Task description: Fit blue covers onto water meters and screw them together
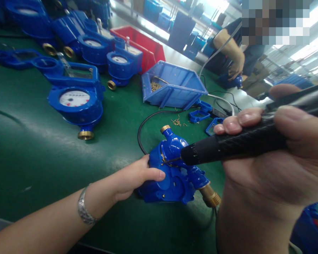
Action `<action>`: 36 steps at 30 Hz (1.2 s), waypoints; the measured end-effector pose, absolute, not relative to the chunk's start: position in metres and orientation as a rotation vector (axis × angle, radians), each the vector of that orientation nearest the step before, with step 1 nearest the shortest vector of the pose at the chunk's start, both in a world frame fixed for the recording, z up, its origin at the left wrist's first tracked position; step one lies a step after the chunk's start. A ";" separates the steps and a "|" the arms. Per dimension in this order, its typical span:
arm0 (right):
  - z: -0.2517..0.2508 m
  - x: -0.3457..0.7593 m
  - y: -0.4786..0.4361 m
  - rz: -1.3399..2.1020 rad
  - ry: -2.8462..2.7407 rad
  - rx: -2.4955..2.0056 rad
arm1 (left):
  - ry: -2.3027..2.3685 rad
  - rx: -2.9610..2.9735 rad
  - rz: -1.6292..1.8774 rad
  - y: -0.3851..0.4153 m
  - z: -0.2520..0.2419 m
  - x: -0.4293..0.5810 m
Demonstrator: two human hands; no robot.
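A blue meter point(172, 180) with brass ends lies tilted on the green table, its flat underside facing me. My left hand point(140, 174) grips its left edge, thumb on the blue casing and the other fingers hidden behind it. My right hand point(275, 155) is wrapped round a black electric screwdriver point(243, 141). The thin bit points left and reaches a small hole area on the meter near my left thumb. Whether a screw sits at the tip is too small to tell.
Behind stand a blue bin point(177, 84) holding small brass screws and a red bin point(140, 46). Loose screws point(177, 122) and blue frames point(200, 114) lie before them. Several blue meters point(76, 98) stand at left. A black cable curves behind the held meter. Another person point(233, 53) works at the back right.
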State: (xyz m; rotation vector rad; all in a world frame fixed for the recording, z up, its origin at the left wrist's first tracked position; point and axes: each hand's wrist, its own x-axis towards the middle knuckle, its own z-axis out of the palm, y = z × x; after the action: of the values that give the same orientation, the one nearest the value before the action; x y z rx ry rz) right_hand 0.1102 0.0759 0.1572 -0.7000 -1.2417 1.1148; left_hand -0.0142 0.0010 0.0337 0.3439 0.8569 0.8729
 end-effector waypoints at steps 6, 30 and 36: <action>0.157 0.107 0.076 1.117 -1.260 -0.694 | 0.863 0.337 0.871 0.001 0.034 -0.015; 0.117 0.081 0.064 1.131 -1.144 -0.904 | 0.856 0.435 1.039 -0.001 0.034 -0.003; 0.116 0.081 0.063 1.150 -1.124 -0.919 | 0.879 0.437 1.030 0.000 0.034 -0.003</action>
State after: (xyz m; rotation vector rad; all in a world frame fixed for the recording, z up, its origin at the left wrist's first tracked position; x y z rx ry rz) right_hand 0.0813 0.0634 0.1155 -0.9191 -1.1236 1.1502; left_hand -0.0028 -0.0005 0.0340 0.4367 0.8785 1.0296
